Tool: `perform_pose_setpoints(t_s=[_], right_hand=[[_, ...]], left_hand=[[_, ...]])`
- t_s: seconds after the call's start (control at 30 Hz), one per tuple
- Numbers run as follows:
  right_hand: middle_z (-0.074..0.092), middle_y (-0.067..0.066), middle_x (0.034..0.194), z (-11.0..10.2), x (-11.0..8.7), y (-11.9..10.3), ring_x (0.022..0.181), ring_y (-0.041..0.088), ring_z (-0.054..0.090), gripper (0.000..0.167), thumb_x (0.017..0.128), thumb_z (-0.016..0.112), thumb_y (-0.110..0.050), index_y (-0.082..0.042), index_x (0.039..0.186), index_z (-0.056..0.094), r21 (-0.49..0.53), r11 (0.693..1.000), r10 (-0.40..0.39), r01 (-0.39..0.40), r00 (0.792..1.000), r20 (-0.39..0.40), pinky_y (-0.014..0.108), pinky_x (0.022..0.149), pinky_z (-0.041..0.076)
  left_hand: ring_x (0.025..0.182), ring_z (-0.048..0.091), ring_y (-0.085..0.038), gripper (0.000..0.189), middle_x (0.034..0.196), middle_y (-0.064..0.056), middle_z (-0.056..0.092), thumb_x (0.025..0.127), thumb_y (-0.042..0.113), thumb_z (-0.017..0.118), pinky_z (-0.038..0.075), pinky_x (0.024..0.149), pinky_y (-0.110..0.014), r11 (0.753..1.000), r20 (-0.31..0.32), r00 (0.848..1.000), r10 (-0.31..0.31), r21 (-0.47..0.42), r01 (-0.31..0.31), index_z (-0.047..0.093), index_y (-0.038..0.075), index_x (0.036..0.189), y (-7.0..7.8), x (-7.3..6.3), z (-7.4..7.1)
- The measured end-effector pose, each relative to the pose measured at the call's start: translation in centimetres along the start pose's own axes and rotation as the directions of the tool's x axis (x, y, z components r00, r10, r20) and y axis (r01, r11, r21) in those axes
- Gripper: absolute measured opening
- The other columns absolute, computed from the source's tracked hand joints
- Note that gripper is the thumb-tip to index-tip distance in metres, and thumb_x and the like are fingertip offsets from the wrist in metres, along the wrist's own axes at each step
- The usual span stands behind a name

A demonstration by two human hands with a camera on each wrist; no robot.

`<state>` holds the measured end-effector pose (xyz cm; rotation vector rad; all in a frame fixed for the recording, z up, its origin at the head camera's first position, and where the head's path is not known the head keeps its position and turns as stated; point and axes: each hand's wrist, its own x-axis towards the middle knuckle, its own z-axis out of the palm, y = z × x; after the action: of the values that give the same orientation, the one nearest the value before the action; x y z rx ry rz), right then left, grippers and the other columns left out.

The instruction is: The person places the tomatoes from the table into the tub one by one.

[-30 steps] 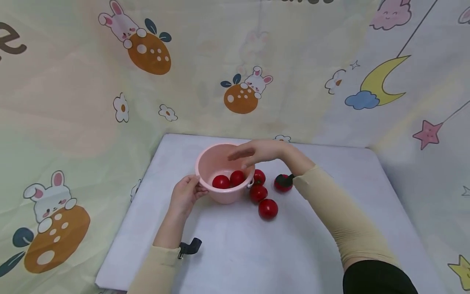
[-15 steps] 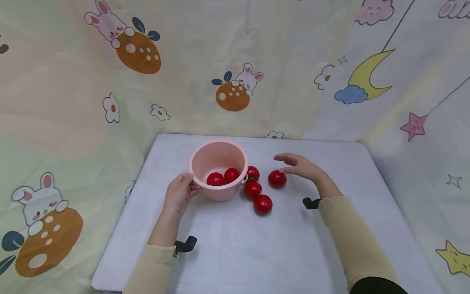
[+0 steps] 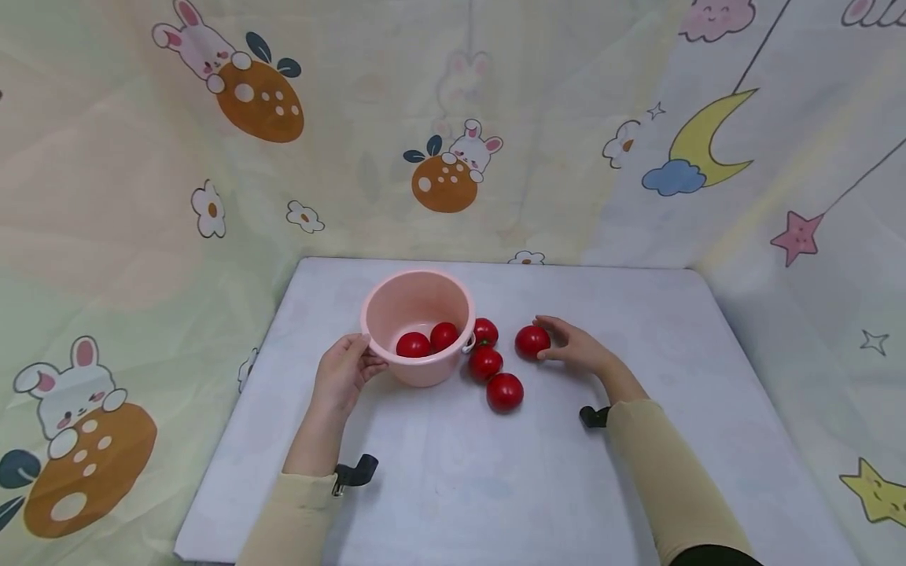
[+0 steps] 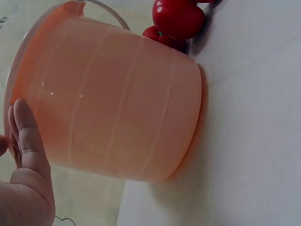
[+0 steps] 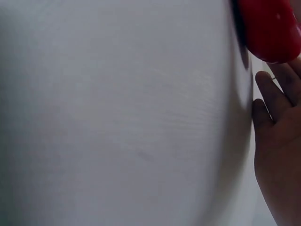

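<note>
1. The round tomato (image 3: 532, 342) under the right hand (image 3: 576, 350) could roll off across the white table (image 3: 637, 314) — it sits free, right of centre in the head view, and only fingertips meet it, so a touch that lands off-centre would likely push it rather than take it.
2. A roll to the left would likely knock it into the three loose tomatoes (image 3: 490, 363) clustered just beside the pink bowl (image 3: 418, 326) at mid-frame and scatter them.
3. The bowl itself seems less at risk; in my judgement it would tip only if the steadying hand let go while something struck its rim.
4. The right hand lies low on the table, fingers loosely extended and spread, their tips touching the tomato's right side. In the right wrist view the tomato (image 5: 270, 28) fills the upper right corner with the fingers (image 5: 277, 101) just below it; they are not curled round it, so nothing is gripped.
5. The left hand (image 3: 343, 373) holds the bowl's left wall — thumb (image 4: 29, 136) flat against the outside, and the other fingers are hidden. Two tomatoes (image 3: 428, 340) lie inside the bowl.
</note>
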<state>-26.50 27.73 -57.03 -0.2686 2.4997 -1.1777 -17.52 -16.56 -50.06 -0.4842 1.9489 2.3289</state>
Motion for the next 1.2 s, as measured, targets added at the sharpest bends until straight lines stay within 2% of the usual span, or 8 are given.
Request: perform_pose_setpoints(t_s=[0.17, 0.47, 0.73, 1.2], right_hand=[[0.034, 0.003, 0.159, 0.40, -0.13, 0.06, 0.150, 0.033, 0.021, 0.086, 0.076, 0.080, -0.051, -0.035, 0.149, 0.038, 0.002, 0.999, 0.043, -0.043, 0.999, -0.003, 0.067, 0.116, 0.025], [0.039, 0.004, 0.155, 0.76, -0.15, -0.07, 0.150, 0.033, 0.024, 0.076, 0.079, 0.078, -0.049, -0.033, 0.145, 0.044, 0.002, 0.999, 0.033, -0.033, 0.999, -0.017, 0.066, 0.118, 0.023], [0.038, 0.004, 0.156, 0.85, -0.16, -0.06, 0.149, 0.034, 0.023, 0.077, 0.079, 0.078, -0.051, -0.034, 0.145, 0.043, -0.020, 0.998, 0.064, -0.065, 0.998, -0.021, 0.066, 0.117, 0.025], [0.038, 0.003, 0.156, 0.98, 0.03, 0.26, 0.150, 0.033, 0.023, 0.076, 0.078, 0.077, -0.053, -0.035, 0.144, 0.044, -0.013, 0.999, 0.051, -0.052, 0.998, -0.022, 0.067, 0.117, 0.024]], left_hand=[[0.082, 0.070, -0.019, 0.050, 0.098, -0.011, 0.067, 0.098, 0.038, 0.060, 0.061, 0.083, -0.031, 1.000, -0.001, 1.000, -0.003, -0.003, 0.003, 0.053, -0.001, 0.129, 0.10, -0.06, -0.01], [0.083, 0.070, -0.019, 0.052, 0.098, -0.010, 0.067, 0.097, 0.040, 0.060, 0.061, 0.083, -0.031, 1.000, 0.010, 1.000, 0.012, 0.004, -0.012, 0.053, 0.000, 0.130, 0.15, -0.14, -0.13], [0.083, 0.070, -0.018, 0.052, 0.098, -0.010, 0.067, 0.098, 0.039, 0.060, 0.061, 0.083, -0.030, 1.000, 0.016, 1.000, 0.013, -0.002, -0.013, 0.053, 0.000, 0.131, 0.00, -0.04, -0.13], [0.084, 0.070, -0.020, 0.051, 0.103, -0.013, 0.066, 0.097, 0.040, 0.061, 0.061, 0.084, -0.031, 1.000, 0.013, 1.000, 0.010, -0.022, -0.010, 0.054, 0.002, 0.130, -0.05, -0.19, -0.05]])
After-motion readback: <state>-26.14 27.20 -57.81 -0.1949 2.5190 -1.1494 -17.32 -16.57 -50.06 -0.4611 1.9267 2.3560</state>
